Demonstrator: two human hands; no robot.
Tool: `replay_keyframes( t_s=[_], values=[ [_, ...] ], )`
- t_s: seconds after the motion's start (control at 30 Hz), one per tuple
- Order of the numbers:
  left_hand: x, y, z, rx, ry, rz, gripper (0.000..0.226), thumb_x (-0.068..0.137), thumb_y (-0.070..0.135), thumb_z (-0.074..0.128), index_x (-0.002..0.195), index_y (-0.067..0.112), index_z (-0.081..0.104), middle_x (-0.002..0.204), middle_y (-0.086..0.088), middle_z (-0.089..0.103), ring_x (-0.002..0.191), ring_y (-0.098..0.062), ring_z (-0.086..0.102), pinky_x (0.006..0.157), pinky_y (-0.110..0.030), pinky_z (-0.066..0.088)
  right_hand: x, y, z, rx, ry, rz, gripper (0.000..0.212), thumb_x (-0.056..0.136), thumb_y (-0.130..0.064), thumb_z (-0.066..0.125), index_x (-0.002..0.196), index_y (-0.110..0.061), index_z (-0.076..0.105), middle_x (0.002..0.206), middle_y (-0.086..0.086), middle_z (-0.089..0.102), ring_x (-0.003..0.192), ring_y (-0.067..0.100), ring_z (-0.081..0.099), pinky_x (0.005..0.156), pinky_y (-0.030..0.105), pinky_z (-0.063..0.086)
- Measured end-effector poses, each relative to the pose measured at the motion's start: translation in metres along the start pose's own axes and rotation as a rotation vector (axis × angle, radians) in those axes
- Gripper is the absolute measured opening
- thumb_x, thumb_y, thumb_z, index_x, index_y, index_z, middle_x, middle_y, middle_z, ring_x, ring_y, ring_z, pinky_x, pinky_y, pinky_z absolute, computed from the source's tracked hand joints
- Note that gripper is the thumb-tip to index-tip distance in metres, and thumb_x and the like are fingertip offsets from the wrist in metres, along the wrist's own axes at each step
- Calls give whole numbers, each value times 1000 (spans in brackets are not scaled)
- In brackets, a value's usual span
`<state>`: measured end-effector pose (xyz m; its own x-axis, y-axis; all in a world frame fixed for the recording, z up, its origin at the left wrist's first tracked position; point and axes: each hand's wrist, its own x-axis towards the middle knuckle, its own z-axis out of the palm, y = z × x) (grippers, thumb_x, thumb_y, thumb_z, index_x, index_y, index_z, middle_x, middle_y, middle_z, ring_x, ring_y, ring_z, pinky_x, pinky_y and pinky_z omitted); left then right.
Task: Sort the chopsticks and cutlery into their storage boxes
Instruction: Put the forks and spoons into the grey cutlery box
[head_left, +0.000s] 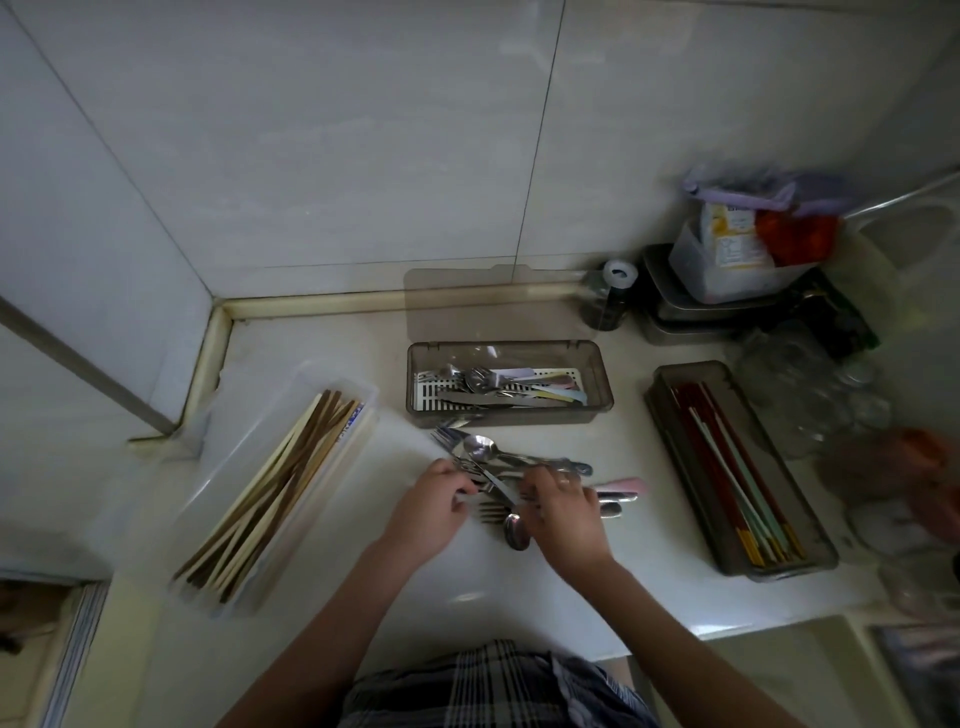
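Right now, in the head view, both your hands are down in the loose cutlery pile (511, 475) in the middle of the pale table (519, 582). Your left hand (434, 512) has its fingers curled into the left end of the pile, gripping metal pieces there, though I cannot tell exactly which. Your right hand (563, 512) lies over the right half of the pile with its fingers curled down onto the handles; whether it grips one or only presses on them I cannot tell. A spoon (517, 531) sticks out toward you between the two hands, and a pink handle (621, 486) shows just right of your right hand.

Just behind the pile stands the smoky cutlery box (509, 384), lid off, holding spoons, forks and pastel handles on a white slatted insert. Its clear lid (493, 304) leans against the wall behind it. To your left, a clear box (280, 493) lies at an angle, full of wooden chopsticks (280, 483). To your right, well apart from the pile, a dark box (740, 467) holds red and light-coloured chopsticks (732, 457). Containers (727, 270) and glass jars (821, 395) crowd the far right corner.
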<state>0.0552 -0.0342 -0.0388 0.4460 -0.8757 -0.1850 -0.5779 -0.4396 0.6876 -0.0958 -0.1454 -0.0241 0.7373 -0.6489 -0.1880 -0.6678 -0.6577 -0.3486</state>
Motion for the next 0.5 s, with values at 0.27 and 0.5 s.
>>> replay_keyframes(
  t_s=[0.27,0.5],
  values=[
    [-8,-1,6,55,-45,34,34,85,8,55,117,15,63,114,1,47,93,-15,56,88,-34,48,-2,-16,-9,-76,-125,57,40,93,-20,50,131,-14,38,128,13,54,120,32,45,100,38,36],
    [-14,-3,7,54,2,37,30,84,8,53,110,17,66,115,1,54,94,-14,57,86,-32,48,0,-8,-5,236,-25,81,32,91,-3,45,119,-13,58,107,10,60,98,25,57,80,31,47]
  ],
)
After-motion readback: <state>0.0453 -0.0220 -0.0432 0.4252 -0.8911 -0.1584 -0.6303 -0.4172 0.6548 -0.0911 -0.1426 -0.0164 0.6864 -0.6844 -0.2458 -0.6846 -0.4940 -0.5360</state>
